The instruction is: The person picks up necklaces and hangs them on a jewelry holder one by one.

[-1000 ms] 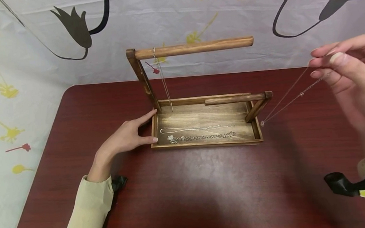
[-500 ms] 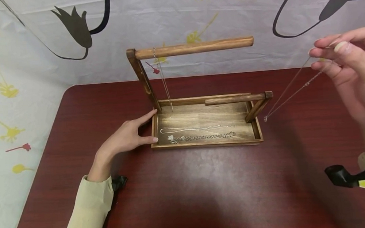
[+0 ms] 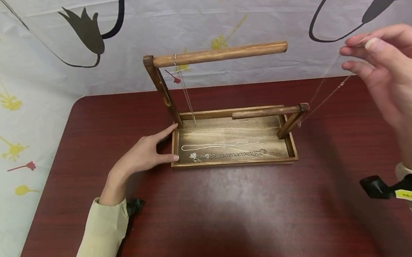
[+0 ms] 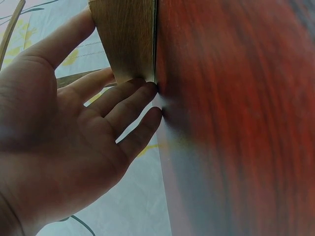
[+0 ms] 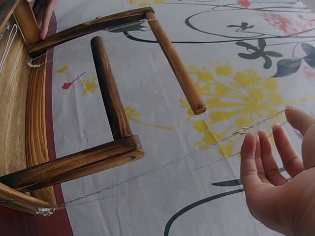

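Observation:
My right hand [image 3: 397, 64] pinches a thin silver chain necklace [image 3: 342, 84] between thumb and fingertips, to the right of a wooden tray stand [image 3: 235, 163]. The chain slopes down left in a long loop, its small sparkling pendant [image 5: 45, 211] by the tray's right end. My left hand [image 3: 139, 155] lies against the tray's left end, thumb and index finger spread to its corners; in the left wrist view its fingers touch the wood. A fine chain necklace [image 3: 186, 95] hangs from the tall upper bar [image 3: 221, 54]. Inside the tray lie a thin necklace [image 3: 215, 146] and a thicker one [image 3: 231, 155].
A shorter, lower bar [image 3: 264, 112] juts left from the stand's right post [image 3: 288, 122]; both bars have a free end. The stand rests on a dark red table [image 3: 237, 216]. A patterned white cloth [image 3: 195, 17] hangs behind and at the left.
My right hand has risen slightly and, after drifting right, come back left. The held pendant has moved up, beside the stand's right post. My left hand has stayed put.

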A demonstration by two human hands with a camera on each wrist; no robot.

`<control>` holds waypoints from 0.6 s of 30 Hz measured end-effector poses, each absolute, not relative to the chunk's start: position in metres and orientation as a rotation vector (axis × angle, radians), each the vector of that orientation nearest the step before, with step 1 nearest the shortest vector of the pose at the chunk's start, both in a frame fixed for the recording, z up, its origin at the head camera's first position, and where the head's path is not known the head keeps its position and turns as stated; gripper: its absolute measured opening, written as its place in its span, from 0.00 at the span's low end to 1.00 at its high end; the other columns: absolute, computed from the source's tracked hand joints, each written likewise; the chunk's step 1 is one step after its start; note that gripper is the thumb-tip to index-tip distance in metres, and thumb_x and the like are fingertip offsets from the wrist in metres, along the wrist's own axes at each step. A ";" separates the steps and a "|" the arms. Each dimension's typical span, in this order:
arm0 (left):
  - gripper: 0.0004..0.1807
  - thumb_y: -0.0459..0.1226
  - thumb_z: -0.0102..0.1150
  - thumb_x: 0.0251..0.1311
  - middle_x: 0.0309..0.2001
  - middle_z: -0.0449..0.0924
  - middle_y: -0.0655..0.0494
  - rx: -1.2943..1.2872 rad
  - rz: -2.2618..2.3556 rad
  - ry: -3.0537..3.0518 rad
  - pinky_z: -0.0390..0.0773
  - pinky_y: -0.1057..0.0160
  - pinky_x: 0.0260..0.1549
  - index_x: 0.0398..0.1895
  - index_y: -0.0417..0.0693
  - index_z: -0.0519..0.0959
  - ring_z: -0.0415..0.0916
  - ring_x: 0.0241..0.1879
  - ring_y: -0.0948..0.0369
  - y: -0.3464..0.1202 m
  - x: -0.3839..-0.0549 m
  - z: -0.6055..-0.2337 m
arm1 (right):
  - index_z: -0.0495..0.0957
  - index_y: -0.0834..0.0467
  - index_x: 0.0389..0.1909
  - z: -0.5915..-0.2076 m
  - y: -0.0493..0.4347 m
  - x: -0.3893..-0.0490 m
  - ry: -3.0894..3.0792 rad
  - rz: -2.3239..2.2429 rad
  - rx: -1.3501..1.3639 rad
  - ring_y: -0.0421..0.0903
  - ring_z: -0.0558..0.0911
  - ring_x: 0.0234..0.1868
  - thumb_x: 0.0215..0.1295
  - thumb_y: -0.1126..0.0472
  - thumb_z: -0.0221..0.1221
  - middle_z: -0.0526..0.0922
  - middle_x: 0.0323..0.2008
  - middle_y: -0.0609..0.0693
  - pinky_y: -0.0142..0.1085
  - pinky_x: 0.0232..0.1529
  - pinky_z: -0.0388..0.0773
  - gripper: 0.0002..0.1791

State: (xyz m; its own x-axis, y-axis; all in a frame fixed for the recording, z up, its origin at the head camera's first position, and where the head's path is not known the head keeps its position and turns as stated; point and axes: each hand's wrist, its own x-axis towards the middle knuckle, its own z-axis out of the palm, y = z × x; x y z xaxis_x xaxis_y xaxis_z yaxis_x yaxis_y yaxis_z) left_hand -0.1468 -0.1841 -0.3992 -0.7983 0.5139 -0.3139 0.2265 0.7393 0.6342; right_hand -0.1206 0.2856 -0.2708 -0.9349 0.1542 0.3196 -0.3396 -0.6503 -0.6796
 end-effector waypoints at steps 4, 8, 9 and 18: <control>0.50 0.51 0.69 0.59 0.76 0.55 0.53 0.560 0.818 2.455 0.67 0.45 0.63 0.79 0.70 0.50 0.61 0.71 0.51 -0.184 -0.147 -0.398 | 0.72 0.87 0.39 -0.269 0.282 -0.123 -1.205 2.577 0.329 0.67 0.82 0.42 0.65 0.85 0.48 0.80 0.40 0.77 0.48 0.40 0.82 0.06; 0.50 0.51 0.70 0.58 0.76 0.54 0.53 0.561 0.819 2.458 0.66 0.45 0.64 0.79 0.70 0.50 0.60 0.71 0.50 -0.183 -0.147 -0.397 | 0.72 0.87 0.39 -0.267 0.279 -0.126 -1.211 2.578 0.323 0.67 0.82 0.42 0.65 0.85 0.47 0.80 0.40 0.76 0.48 0.41 0.82 0.07; 0.50 0.51 0.70 0.58 0.76 0.55 0.53 0.564 0.817 2.462 0.66 0.45 0.64 0.79 0.70 0.50 0.60 0.71 0.50 -0.183 -0.147 -0.397 | 0.72 0.87 0.39 -0.267 0.278 -0.127 -1.210 2.580 0.323 0.67 0.82 0.42 0.65 0.85 0.47 0.80 0.40 0.76 0.49 0.41 0.82 0.07; 0.50 0.53 0.69 0.58 0.75 0.57 0.53 0.573 0.806 2.475 0.68 0.47 0.62 0.79 0.71 0.50 0.65 0.67 0.52 -0.184 -0.146 -0.398 | 0.73 0.87 0.40 -0.264 0.268 -0.134 -1.305 2.545 0.355 0.65 0.82 0.43 0.63 0.86 0.50 0.81 0.41 0.75 0.48 0.44 0.82 0.07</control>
